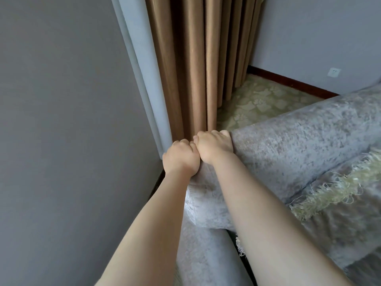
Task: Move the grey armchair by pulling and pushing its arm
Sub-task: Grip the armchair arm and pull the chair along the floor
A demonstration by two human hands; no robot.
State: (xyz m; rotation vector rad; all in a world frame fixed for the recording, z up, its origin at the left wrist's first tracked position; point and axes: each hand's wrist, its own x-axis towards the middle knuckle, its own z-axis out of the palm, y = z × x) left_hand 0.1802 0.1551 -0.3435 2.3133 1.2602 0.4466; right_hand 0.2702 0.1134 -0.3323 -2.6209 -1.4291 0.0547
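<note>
Left hand [180, 159] and right hand [212, 146], fingers curled, grip the end of the arm [299, 141] at frame centre, the armchair [350, 234] filling the lower right; a hard push may snag the curtain [195, 69] above or crush knuckles against the wall [61, 120].

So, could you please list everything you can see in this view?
armchair: one, grey, right of centre
fringed throw: one, cream, lying on the armchair, lower right
curtain: one, tan, top centre
left wall: one, grey, left side
far wall: one, pale grey, top right
skirting board: one, dark brown, foot of far wall
socket: one, white, low on far wall
floor: one, pale green patterned, beyond the armchair
left hand: one, grips the armchair's arm end
right hand: one, grips it alongside
</note>
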